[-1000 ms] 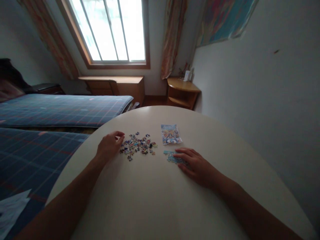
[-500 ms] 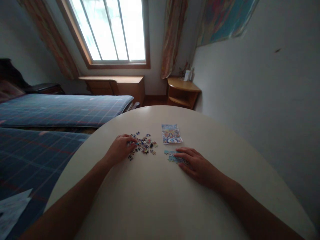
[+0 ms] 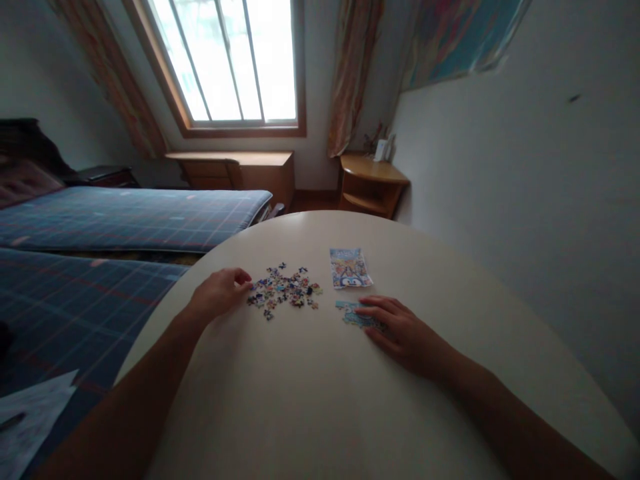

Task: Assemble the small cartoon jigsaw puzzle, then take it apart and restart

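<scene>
A heap of small loose puzzle pieces [image 3: 285,293] lies on the round white table [image 3: 310,400]. My left hand [image 3: 217,293] rests at the heap's left edge, its fingers curled and pinched at the nearest pieces; what they hold is too small to make out. My right hand [image 3: 400,330] lies flat with fingers stretched out on a small joined patch of blue puzzle [image 3: 350,312]. A printed picture card [image 3: 350,268] lies just beyond that patch.
Two beds with blue checked covers [image 3: 115,220] stand left of the table. A wooden desk [image 3: 240,170] sits under the window, a corner shelf [image 3: 373,183] beside it. A white wall runs close along the table's right side. White paper [image 3: 30,420] lies at lower left.
My left hand went into the heap of pieces, then drew back to its left edge with fingers pinched. The right hand stayed on the joined patch. The view shifted slightly.
</scene>
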Demonstrator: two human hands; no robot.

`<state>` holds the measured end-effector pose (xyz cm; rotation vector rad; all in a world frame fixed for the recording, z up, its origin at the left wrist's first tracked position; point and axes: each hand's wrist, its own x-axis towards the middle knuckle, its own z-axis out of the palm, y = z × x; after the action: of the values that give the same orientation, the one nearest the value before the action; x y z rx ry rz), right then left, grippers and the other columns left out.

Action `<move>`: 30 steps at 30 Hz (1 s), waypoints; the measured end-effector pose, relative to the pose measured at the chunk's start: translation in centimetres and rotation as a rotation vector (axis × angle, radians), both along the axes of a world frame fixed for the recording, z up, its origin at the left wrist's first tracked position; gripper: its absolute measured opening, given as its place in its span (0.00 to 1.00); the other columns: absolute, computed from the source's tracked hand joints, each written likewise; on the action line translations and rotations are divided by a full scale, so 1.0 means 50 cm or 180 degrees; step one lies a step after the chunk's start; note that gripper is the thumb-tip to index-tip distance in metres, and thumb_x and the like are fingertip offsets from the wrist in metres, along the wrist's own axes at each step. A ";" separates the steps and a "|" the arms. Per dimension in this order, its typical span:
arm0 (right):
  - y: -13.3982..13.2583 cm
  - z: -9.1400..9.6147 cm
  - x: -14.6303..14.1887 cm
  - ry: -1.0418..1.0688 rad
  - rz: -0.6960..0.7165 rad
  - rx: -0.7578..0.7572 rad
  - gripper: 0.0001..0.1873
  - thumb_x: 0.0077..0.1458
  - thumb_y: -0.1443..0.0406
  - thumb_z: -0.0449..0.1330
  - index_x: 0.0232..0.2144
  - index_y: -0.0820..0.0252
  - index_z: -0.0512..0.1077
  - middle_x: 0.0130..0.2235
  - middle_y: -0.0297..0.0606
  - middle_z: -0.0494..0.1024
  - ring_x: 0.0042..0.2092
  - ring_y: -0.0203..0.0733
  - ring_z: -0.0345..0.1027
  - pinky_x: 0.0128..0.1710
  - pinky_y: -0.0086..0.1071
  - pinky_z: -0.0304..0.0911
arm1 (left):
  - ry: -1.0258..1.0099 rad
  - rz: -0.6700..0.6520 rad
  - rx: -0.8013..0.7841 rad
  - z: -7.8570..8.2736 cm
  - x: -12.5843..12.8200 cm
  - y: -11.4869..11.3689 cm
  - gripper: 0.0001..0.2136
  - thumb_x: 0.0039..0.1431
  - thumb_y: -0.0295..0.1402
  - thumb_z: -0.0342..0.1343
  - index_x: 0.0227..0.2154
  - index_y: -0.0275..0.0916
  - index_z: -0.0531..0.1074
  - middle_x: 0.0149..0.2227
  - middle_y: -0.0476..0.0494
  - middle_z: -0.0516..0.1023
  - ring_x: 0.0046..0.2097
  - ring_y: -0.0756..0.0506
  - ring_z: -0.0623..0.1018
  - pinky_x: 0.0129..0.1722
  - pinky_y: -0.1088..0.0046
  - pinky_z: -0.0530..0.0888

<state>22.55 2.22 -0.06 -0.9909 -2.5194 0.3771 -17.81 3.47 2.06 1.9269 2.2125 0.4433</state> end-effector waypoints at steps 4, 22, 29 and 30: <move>0.002 -0.003 0.002 -0.0007 0.0013 -0.0017 0.18 0.61 0.64 0.56 0.54 0.53 0.70 0.57 0.44 0.71 0.59 0.48 0.63 0.59 0.50 0.61 | 0.0117 -0.0027 -0.0259 -0.001 0.002 -0.006 0.11 0.54 0.43 0.55 0.31 0.45 0.79 0.35 0.46 0.83 0.36 0.43 0.80 0.32 0.72 0.70; 0.006 -0.007 0.003 -0.0031 0.0020 -0.0002 0.18 0.62 0.62 0.55 0.54 0.53 0.70 0.57 0.45 0.71 0.60 0.49 0.63 0.59 0.50 0.61 | 0.0292 0.0221 -0.0330 0.008 0.019 -0.007 0.11 0.60 0.36 0.52 0.38 0.43 0.78 0.42 0.44 0.82 0.42 0.43 0.79 0.37 0.73 0.70; 0.004 -0.008 0.006 -0.0101 0.0005 -0.0042 0.18 0.63 0.63 0.55 0.54 0.54 0.69 0.58 0.44 0.70 0.60 0.48 0.61 0.60 0.50 0.60 | 0.0196 0.0094 -0.0356 0.010 0.023 -0.008 0.13 0.57 0.42 0.54 0.38 0.42 0.78 0.38 0.44 0.82 0.37 0.44 0.79 0.33 0.74 0.69; 0.004 -0.008 0.006 -0.0109 0.0005 -0.0041 0.18 0.63 0.62 0.55 0.54 0.53 0.69 0.58 0.44 0.70 0.60 0.48 0.61 0.60 0.50 0.60 | 0.0166 0.0053 -0.0375 0.009 0.023 -0.007 0.12 0.57 0.42 0.55 0.38 0.41 0.77 0.37 0.44 0.82 0.37 0.44 0.79 0.32 0.74 0.69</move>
<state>22.86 2.44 -0.46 -1.0085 -2.5517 0.3805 -16.65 3.12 2.51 1.8814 2.2342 0.2614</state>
